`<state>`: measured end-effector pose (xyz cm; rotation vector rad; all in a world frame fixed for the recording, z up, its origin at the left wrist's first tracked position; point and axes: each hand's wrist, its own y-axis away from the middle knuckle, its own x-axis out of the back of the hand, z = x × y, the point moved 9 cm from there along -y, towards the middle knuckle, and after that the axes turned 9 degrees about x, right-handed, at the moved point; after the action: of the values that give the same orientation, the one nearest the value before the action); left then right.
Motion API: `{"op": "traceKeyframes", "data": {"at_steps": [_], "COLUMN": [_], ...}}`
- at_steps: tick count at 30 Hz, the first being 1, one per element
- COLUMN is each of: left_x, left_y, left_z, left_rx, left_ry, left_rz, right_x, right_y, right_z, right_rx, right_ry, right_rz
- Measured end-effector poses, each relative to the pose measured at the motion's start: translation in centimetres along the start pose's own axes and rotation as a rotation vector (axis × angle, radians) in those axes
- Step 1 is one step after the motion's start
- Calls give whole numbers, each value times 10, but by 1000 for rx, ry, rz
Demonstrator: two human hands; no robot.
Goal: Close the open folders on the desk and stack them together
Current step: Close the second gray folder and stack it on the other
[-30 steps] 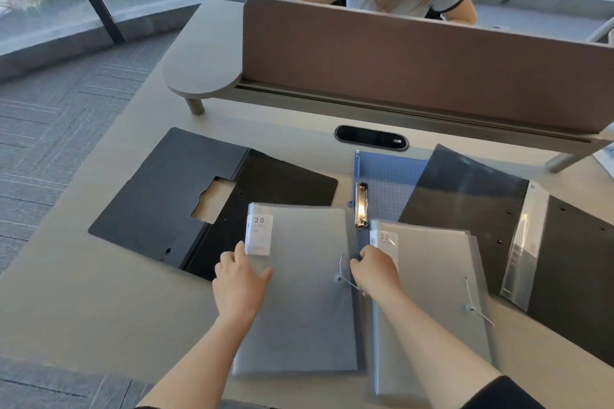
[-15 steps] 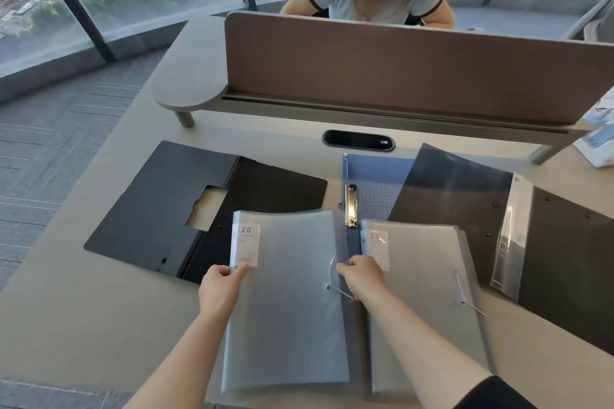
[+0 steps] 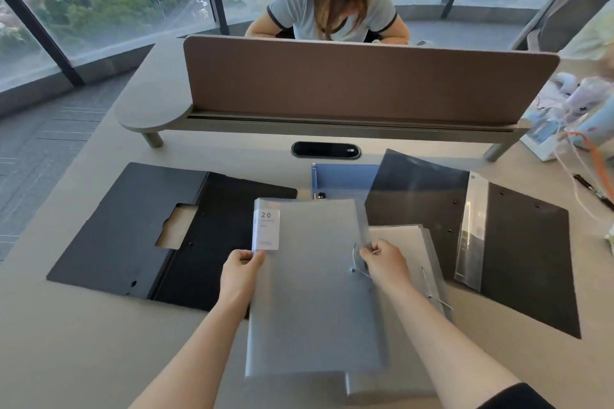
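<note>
A closed translucent grey folder (image 3: pixel 312 292) with a white "20" label is lifted off the desk, partly over a second grey folder (image 3: pixel 405 305) lying to its right. My left hand (image 3: pixel 241 271) grips its left edge just below the label. My right hand (image 3: pixel 385 262) grips its right edge beside the elastic cord. An open black folder (image 3: pixel 139 229) lies flat at the left. Another open black folder (image 3: pixel 518 252) with a clear sleeve lies at the right. A blue clip folder (image 3: pixel 345 179) peeks out behind them.
A brown divider panel (image 3: pixel 365 83) stands across the back of the desk, with a person seated behind it. A black cable port (image 3: pixel 325 150) is set in the desk (image 3: pixel 66 342). Cords, a pen and soft items lie at the right edge (image 3: pixel 581 143).
Both hands have taken hold of the left grey folder's edges, lifted it and shifted it right, so it now overlaps the right grey folder and hides most of the blue one.
</note>
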<state>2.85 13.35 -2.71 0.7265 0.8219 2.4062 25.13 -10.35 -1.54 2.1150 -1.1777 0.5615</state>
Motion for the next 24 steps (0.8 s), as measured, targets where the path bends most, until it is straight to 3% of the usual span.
{"op": "traceKeyframes", "data": {"at_steps": [10,24], "left_x": [-119,-162], "left_y": [31,41], "left_z": [-14,-24], "left_rx": [29,-17], "left_ry": [-192,-361], "left_rz": [-234,-137], "right_x": [79,105], "right_y": [-2,-6], "right_z": [104,144], "right_rx": [-147,-198], "right_ry": [109,301], "right_rz": [85,112]}}
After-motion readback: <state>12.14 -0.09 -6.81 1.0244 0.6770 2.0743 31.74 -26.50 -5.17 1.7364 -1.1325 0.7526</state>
